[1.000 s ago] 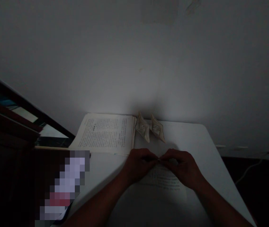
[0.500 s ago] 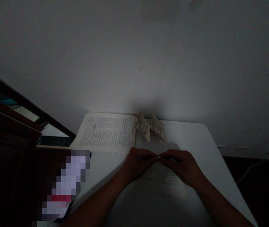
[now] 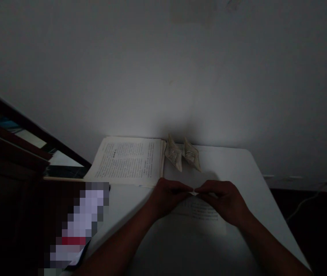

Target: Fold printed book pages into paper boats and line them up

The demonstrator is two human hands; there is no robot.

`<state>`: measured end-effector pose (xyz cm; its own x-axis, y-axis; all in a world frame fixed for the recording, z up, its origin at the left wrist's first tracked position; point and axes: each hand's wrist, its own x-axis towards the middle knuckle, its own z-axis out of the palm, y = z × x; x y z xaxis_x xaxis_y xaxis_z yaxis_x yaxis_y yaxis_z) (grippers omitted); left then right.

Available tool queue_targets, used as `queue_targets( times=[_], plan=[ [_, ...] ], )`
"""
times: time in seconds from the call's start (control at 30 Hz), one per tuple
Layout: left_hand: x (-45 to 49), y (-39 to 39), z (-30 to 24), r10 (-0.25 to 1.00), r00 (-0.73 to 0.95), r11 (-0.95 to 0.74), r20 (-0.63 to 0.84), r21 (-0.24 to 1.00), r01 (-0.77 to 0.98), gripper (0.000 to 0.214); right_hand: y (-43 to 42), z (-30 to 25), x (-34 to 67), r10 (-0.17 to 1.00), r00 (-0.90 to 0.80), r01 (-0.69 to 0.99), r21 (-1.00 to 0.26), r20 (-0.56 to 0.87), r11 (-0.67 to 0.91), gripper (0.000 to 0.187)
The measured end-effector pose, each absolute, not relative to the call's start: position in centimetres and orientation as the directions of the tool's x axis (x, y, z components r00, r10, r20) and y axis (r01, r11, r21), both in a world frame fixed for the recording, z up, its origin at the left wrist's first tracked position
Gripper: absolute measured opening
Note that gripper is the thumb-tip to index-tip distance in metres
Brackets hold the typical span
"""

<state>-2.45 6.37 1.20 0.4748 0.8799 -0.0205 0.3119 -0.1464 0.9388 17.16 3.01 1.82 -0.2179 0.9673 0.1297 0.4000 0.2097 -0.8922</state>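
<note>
Nearest you, both forearms come in over the near edge of the white surface and meet at its middle. Your left hand and right hand are curled almost closed. Thumb and forefinger of each pinch, tip to tip, a small raised corner of the printed sheet. The rest of that sheet lies flat in the middle of the surface, partly under your right hand. The light is poor, so you cannot tell how much paper sits inside each pinch.

For a clean crease here, the likely need is even pressure:
- Hold the two pinches level with each other.
- Line the paper's edges up before you press.
- Run the fold outward from where your fingertips meet, so it does not wander.
- Let the heel of your right hand weigh the flat part down so it cannot slide.

Farther off, an open book lies toward the far left corner. Just beside its right page, two folded paper shapes stand at the far edge against the wall, apart from your hands.
</note>
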Motion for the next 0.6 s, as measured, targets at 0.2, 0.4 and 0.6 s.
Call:
queue_targets(
  times=[0.2,0.4,0.6],
  plan=[
    [-2.6,6.48,1.79,0.888,0.46,-0.175,0.002,0.926,0.334,0.013,3.01,1.96,17.08,0.984,-0.176,0.449,-0.886,0.036,0.113,0.01],
    [-2.7,6.46,1.51,0.874,0.484,-0.151,-0.047,0.92,0.361,0.014,2.99,1.66,17.45,0.982,-0.179,0.377,-0.918,0.061,0.126,0.009],
    [-2.94,6.77,1.33,0.871,0.486,-0.114,-0.075,0.931,0.347,0.016,2.98,1.46,17.33,0.989,-0.147,0.363,-0.931,-0.008,0.047,0.011]
  ],
)
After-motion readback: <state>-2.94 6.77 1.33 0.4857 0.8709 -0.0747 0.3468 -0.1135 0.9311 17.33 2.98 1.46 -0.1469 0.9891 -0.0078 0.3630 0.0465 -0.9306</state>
